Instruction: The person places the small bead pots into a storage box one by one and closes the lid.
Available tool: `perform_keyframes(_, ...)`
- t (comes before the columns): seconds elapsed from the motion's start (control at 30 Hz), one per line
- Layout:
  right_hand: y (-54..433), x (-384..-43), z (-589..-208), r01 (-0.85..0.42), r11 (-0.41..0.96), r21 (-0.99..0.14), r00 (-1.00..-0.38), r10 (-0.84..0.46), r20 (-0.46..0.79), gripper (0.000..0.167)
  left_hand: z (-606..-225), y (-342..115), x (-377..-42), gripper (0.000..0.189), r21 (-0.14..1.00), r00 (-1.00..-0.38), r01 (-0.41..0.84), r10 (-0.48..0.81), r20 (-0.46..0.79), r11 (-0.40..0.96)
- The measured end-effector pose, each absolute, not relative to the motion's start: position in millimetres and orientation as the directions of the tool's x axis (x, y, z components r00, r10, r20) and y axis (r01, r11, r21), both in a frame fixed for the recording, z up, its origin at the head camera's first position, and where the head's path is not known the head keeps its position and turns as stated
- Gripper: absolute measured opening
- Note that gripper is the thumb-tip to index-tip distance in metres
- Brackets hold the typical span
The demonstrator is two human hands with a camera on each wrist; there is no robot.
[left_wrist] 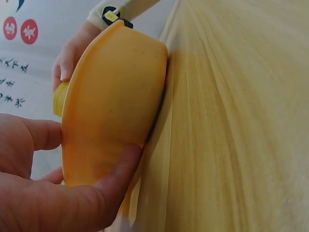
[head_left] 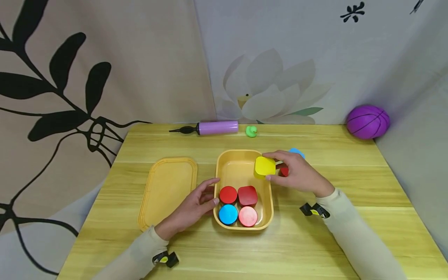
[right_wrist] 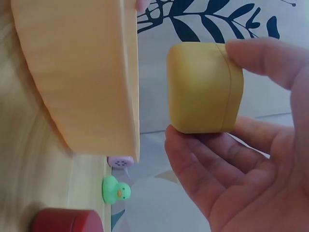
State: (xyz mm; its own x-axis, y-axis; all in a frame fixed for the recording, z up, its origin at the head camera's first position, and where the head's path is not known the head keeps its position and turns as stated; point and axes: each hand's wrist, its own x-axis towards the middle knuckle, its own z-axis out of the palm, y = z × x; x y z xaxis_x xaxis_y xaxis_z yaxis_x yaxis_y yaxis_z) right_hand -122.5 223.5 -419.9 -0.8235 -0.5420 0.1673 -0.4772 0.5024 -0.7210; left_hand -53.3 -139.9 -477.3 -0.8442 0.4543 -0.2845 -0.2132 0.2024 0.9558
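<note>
A yellow rounded-square block (head_left: 265, 166) is pinched between the thumb and fingers of my right hand (head_left: 297, 171), over the right rim of a yellow-orange open box (head_left: 233, 165). The right wrist view shows a thin seam line on this block (right_wrist: 200, 87). My left hand (head_left: 194, 204) holds the box at its left side, fingertips at the rim and outer wall. Inside the near half of the box stand a red round piece (head_left: 228, 195), a dark red rounded-square piece (head_left: 247, 196), a blue round piece (head_left: 228, 214) and a pink round piece (head_left: 248, 216).
A flat matching lid (head_left: 171, 188) lies left of the box. Partly behind my right hand are a red piece (head_left: 284, 171) and a blue piece (head_left: 297, 152). Along the back edge lie a purple hand pump (head_left: 217, 127), a green toy duck (head_left: 251, 131) and a purple ball (head_left: 368, 121).
</note>
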Motion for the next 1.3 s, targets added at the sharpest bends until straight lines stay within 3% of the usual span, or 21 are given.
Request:
perform_keyframes(0.77, 202.5, -114.2, -414.1, -0.522, 0.493, -0.696, -0.787, -0.592, 0.171, 0.061, -474.3, -138.9, -51.8, 0.065, 0.957, -0.847, -0.205, 0.452, -0.278, 0.204)
perform_keyframes(1.3, 153.9, -134.8, -430.4, -0.484, 0.458, -0.746, -0.749, -0.658, 0.082, 0.062, -472.3, -138.6, -51.6, 0.065, 0.955, -0.842, -0.216, 0.456, -0.288, 0.204)
